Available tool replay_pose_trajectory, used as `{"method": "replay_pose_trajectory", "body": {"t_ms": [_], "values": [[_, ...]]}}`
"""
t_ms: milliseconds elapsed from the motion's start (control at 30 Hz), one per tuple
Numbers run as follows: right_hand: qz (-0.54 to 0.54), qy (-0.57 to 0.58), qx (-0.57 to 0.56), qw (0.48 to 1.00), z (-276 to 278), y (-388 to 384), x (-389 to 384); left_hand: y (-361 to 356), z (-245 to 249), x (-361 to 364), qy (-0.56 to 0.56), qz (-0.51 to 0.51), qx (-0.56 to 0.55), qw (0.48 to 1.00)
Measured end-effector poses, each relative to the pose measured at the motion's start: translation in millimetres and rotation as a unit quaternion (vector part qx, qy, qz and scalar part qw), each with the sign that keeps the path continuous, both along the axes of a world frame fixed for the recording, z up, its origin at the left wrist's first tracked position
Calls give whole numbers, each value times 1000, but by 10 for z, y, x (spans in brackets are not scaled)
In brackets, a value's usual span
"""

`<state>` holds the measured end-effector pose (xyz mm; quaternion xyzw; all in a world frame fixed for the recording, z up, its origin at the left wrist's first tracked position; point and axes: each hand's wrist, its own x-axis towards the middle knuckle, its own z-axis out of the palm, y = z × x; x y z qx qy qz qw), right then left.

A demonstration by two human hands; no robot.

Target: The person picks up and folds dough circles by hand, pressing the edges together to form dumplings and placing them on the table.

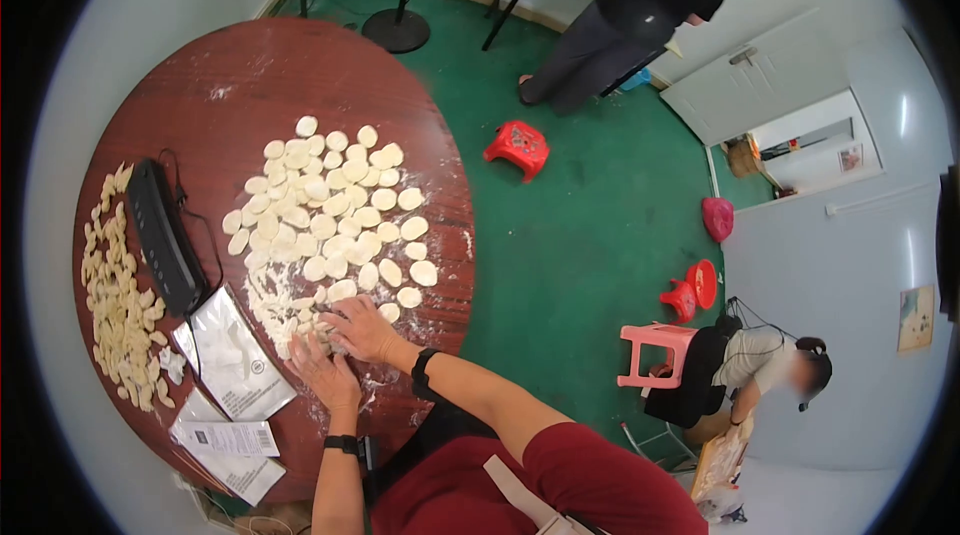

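Many flat round dough wrappers (322, 225) lie spread on a round reddish-brown table (190, 115), dusted with flour. At the near edge of this spread, my left hand (325, 377) rests low over small dough pieces in loose flour (268, 300), its fingers stretched out and apart. My right hand (364, 330) reaches in from the right just beside it, fingers extended over the same floury patch. Both hands touch the dough or flour there; what lies under the fingertips is partly hidden. Neither hand visibly lifts anything.
A black vacuum sealer (165, 235) with a cord stands left of the wrappers. Silvery bags (235, 355) lie nearer me. Shaped dough pieces (120, 305) cover the left edge. Red stools (518, 148) stand on the green floor. Two other people (650, 5) work at separate tables.
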<state>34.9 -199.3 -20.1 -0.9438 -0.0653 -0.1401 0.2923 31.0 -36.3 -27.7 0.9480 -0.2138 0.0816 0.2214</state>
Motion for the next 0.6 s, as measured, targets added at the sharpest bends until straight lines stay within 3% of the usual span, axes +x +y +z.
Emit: {"method": "replay_pose_trajectory", "body": {"t_ms": [133,200,333,467,533,600], "values": [[-29,-28,55,998,127,-1,-61,111,-44,-17,-10,-21,-81,996],[8,-12,60,998,230,-23,-105,143,-17,-19,26,-38,-134,990],[-10,-38,42,998,463,-200,-189,203,48,-27,22,-39,-99,994],[-267,-95,27,959,906,-601,-317,313,-101,-25,-4,2,-59,998],[-324,-62,-9,944,1111,-852,-428,344,23,-37,-5,2,-73,997],[-339,156,-85,924,1189,-1033,-539,368,94,-36,-7,4,-89,996]]}}
